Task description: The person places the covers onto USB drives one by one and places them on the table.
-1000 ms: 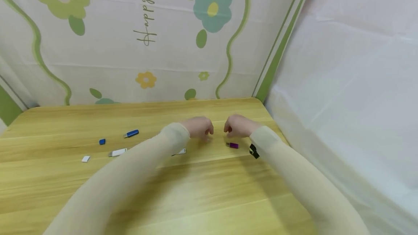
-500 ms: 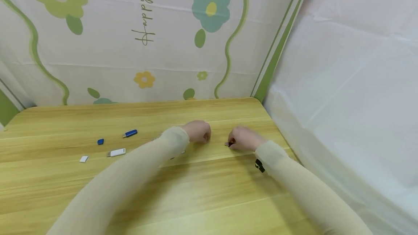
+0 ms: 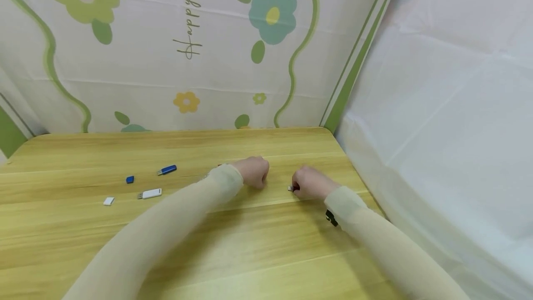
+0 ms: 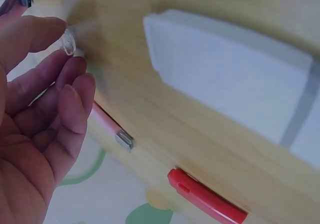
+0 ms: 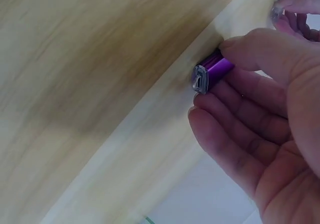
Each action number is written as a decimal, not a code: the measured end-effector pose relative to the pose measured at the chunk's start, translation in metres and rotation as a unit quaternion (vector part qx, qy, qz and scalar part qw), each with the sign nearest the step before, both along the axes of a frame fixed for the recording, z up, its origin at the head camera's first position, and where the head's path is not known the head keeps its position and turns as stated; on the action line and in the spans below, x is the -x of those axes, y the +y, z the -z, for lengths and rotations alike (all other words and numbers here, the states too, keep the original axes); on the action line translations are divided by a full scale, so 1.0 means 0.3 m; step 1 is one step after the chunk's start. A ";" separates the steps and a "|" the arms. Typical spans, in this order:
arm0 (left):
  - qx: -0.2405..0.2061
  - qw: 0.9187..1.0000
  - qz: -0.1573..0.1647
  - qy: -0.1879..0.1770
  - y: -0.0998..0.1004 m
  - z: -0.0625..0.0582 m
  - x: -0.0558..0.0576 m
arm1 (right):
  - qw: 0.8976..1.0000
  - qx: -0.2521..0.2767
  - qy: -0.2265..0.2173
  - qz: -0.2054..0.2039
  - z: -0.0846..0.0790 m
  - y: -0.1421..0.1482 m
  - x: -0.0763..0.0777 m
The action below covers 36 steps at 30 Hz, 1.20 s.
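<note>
My right hand (image 3: 311, 183) pinches a purple USB flash drive (image 5: 220, 68) between thumb and fingers. Its metal plug (image 3: 290, 189) points left, towards my other hand. Across a small gap, my left hand (image 3: 255, 171) pinches a small clear cap (image 4: 69, 42) between thumb and forefinger, the other fingers loosely curled. The cap is hidden in the head view. Near the left hand, in its wrist view, lie a pink flash drive (image 4: 112, 127) with a metal plug, a red stick-shaped piece (image 4: 205, 196) and a large-looking white piece (image 4: 230, 68) close to the camera.
Farther left on the wooden table (image 3: 266, 253) lie a blue flash drive (image 3: 167, 170), a blue cap (image 3: 130, 179), a white flash drive (image 3: 150, 193) and a white cap (image 3: 108, 201). A printed curtain (image 3: 225, 73) hangs behind; white sheeting (image 3: 449, 105) borders the right side.
My right hand has come down and picked up the purple flash drive, which lay on the table one second ago. My left hand has moved slightly downward in the head view.
</note>
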<state>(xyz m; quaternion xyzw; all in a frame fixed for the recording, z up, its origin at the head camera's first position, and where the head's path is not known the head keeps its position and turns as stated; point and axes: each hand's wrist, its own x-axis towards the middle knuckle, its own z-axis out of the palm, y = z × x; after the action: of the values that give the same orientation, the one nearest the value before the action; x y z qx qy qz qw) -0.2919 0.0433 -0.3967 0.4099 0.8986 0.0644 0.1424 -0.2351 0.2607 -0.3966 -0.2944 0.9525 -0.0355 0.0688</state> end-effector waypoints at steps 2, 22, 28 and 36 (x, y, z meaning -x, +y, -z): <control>-0.001 1.000 0.001 -0.004 0.000 -0.004 -0.006 | 1.000 -0.001 0.008 -0.009 0.000 0.000 -0.006; -0.119 0.989 0.077 0.048 -0.172 -0.107 -0.187 | 0.996 0.062 0.054 -0.041 -0.043 -0.064 -0.112; -0.163 0.983 0.064 0.053 -0.288 -0.134 -0.264 | 0.984 0.113 0.103 -0.089 -0.092 -0.129 -0.172; -0.203 0.972 0.047 0.111 -0.429 -0.148 -0.378 | 0.953 0.179 0.172 -0.171 -0.134 -0.212 -0.249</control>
<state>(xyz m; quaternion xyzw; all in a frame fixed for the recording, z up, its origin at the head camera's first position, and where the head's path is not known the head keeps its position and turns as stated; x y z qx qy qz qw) -0.1786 -0.0853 -0.3524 0.4770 0.8565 0.1927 -0.0417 -0.1604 0.1969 -0.3563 -0.4618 0.8634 -0.1425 -0.1450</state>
